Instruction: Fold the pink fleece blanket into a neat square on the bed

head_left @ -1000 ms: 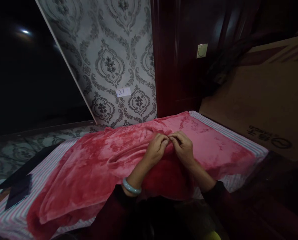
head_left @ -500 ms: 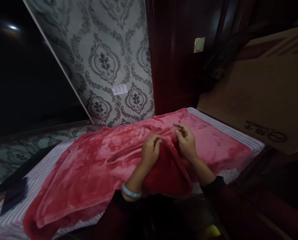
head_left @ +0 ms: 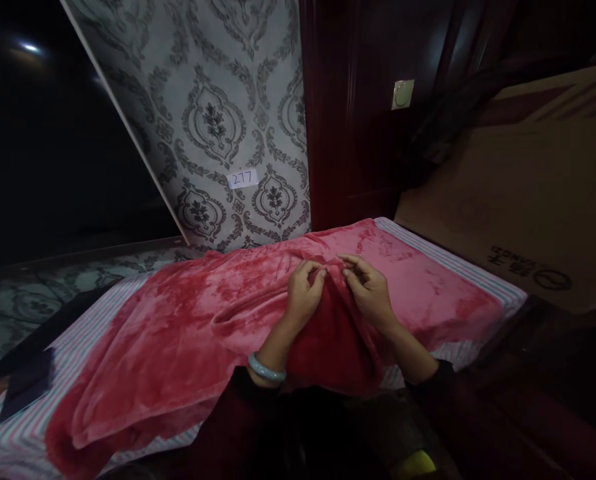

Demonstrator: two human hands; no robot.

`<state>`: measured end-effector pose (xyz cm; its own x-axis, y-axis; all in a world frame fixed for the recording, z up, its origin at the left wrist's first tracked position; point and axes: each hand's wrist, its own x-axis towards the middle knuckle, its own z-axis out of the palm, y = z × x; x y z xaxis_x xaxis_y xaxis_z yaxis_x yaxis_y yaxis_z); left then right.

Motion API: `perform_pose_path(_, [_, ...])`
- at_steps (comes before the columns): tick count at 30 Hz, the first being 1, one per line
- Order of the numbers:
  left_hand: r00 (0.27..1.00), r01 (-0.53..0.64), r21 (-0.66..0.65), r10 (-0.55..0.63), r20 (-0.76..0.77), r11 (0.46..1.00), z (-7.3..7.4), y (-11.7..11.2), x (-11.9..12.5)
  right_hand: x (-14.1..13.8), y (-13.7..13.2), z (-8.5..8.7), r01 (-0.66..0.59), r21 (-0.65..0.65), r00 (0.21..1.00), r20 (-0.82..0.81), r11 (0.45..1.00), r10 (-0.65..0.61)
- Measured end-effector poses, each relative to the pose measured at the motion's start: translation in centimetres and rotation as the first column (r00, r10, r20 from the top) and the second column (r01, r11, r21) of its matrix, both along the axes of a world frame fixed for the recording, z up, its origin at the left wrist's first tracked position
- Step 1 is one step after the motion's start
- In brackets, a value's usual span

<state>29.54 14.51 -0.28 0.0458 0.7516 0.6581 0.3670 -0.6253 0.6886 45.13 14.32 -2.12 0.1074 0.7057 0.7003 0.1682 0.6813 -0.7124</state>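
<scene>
A plush red-pink blanket (head_left: pixel 178 340) lies rumpled over a striped sheet (head_left: pixel 13 433) on a table. My left hand (head_left: pixel 303 297), with a pale green bangle at the wrist, is curled and grips a raised fold of the blanket near its middle. Just to its right, my right hand (head_left: pixel 371 290) pinches the same fold with fingertips pressed together. The two hands almost touch. A darker red bulge of the blanket hangs between my forearms toward me.
Patterned grey wallpaper (head_left: pixel 218 127) with a small label reading 277 (head_left: pixel 243 178) stands behind the table. A dark red wooden door (head_left: pixel 358 120) is beside it. A large cardboard box (head_left: pixel 518 200) sits at the right. Dark flat pieces (head_left: pixel 28 380) lie at the left.
Half a second ago my right hand lifted off the fold with its fingers loosened. It has come back down beside the left hand and pinches the blanket again.
</scene>
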Motion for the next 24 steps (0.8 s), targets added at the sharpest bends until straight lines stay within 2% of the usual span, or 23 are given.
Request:
perform_pose_path(4, [0.999,-0.04,0.023,0.039,0.03,0.999,-0.1,-0.1,0.2,0.0,-0.2,-0.2,0.05,0.011,0.999,0.021,0.999,-0.05])
perform_pose_path(8, [0.997,-0.079,0.049,0.079,0.013,0.996,-0.4,0.0,0.5,-0.2,-0.5,-0.3,0.023,0.01,0.998,0.053,1.0,-0.024])
perform_pose_path(11, [0.994,-0.108,0.057,0.108,-0.007,0.993,-0.5,0.0,0.9,-0.5,-0.5,-0.5,0.052,0.031,0.993,0.1,0.998,-0.055])
perform_pose_path(15, [0.989,-0.06,0.052,0.066,-0.133,0.997,-0.6,-0.6,0.2,-0.3,-0.4,-0.4,0.069,0.032,0.988,0.139,0.997,-0.073])
perform_pose_path(17, [0.965,0.004,0.041,0.007,-0.264,0.999,-0.9,-1.0,-1.5,0.3,-0.2,0.1,0.087,0.049,0.987,0.128,0.995,-0.093])
perform_pose_path(19, [0.917,0.019,0.006,-0.015,-0.399,1.0,-1.2,-1.4,-4.3,1.3,0.1,0.9,0.13,0.077,0.985,0.105,0.989,-0.138])
perform_pose_path(22, [0.835,-0.065,-0.084,0.008,-0.55,0.994,-1.6,-1.7,-10.2,2.9,0.6,2.7,0.177,0.113,0.979,0.084,0.978,-0.187])
perform_pose_path(24, [0.807,-0.159,-0.141,0.046,-0.589,0.977,-1.9,-1.7,-14.0,3.9,0.8,4.0,0.193,0.133,0.976,0.077,0.972,-0.204])
